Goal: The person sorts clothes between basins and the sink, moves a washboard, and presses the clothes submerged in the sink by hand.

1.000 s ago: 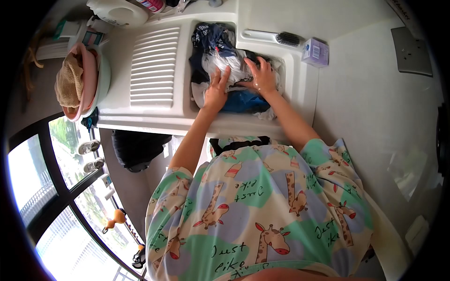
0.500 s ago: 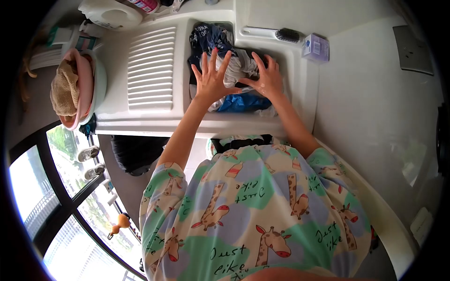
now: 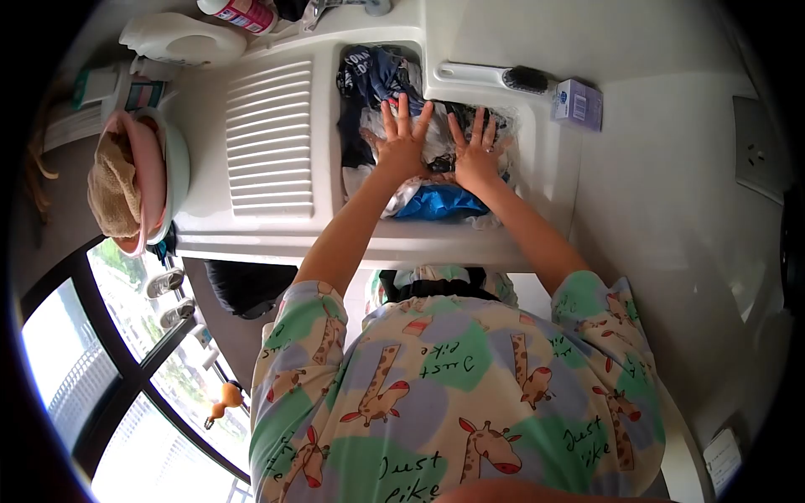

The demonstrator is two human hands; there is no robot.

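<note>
My left hand [image 3: 402, 149] lies palm down over the wet clothes in the basin, its fingers spread and pointing away from me. Beside it on the right, my right hand [image 3: 476, 159] rests on the clothes too, with its fingers apart. White cloth [image 3: 436, 138] shows between the two hands. Dark blue cloth with white lettering [image 3: 377, 75] fills the far left of the basin, and a bright blue piece [image 3: 440, 203] lies at the near side. The palms hide part of the pile.
A ribbed washboard [image 3: 270, 138] is left of the basin. Behind the basin are a brush [image 3: 495, 77] and a purple box [image 3: 577, 106]. Pink and green tubs [image 3: 149, 168] with a brown towel [image 3: 116, 184] stand far left, near a white jug [image 3: 180, 40].
Both hands have lowered from above the clothes onto them, fingers spread. The view has shifted slightly, with the basin now a little lower in it.
</note>
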